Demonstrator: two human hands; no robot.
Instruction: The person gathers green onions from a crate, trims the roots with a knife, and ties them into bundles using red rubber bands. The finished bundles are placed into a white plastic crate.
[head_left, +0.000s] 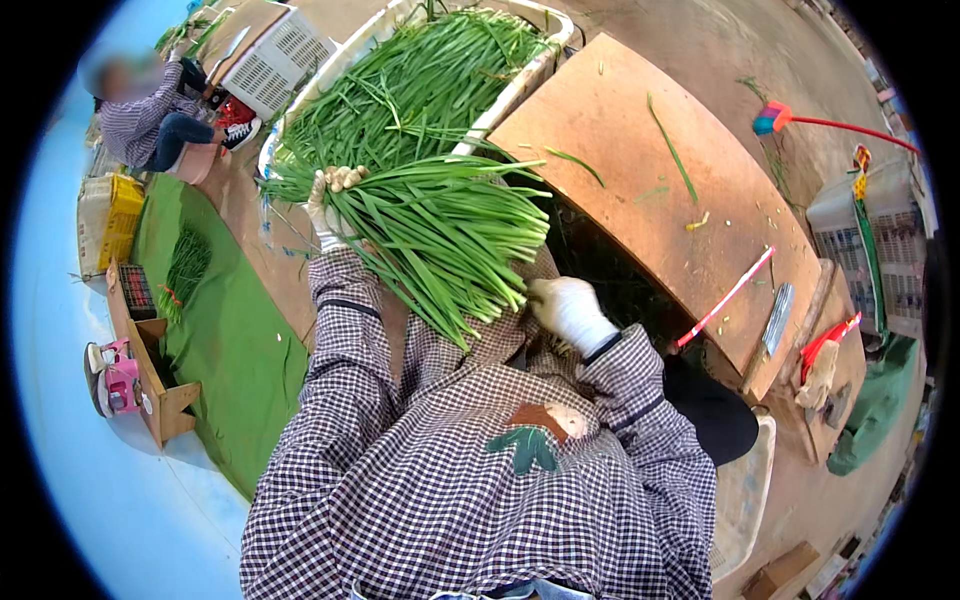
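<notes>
My left hand (334, 199), in a pale work glove, grips a thick bunch of green garlic chives (450, 232) by its leafy end. The pale cut ends fan out to the right over my lap. Just below those ends is my gloved right hand (562, 307), its fingers curled; whether a stalk is pinched in them I cannot tell. Beyond the bunch stands a large white plastic tub (514, 97) heaped with more chives (420, 82).
To the right is a wooden board (637, 142) with scraps, a knife (778, 319) and a red-and-white strip (726, 296). A tied bundle (184, 270) lies on green cloth (232, 360) at left. Another person (142, 124) sits at the upper left. A broom (772, 118) lies at the upper right.
</notes>
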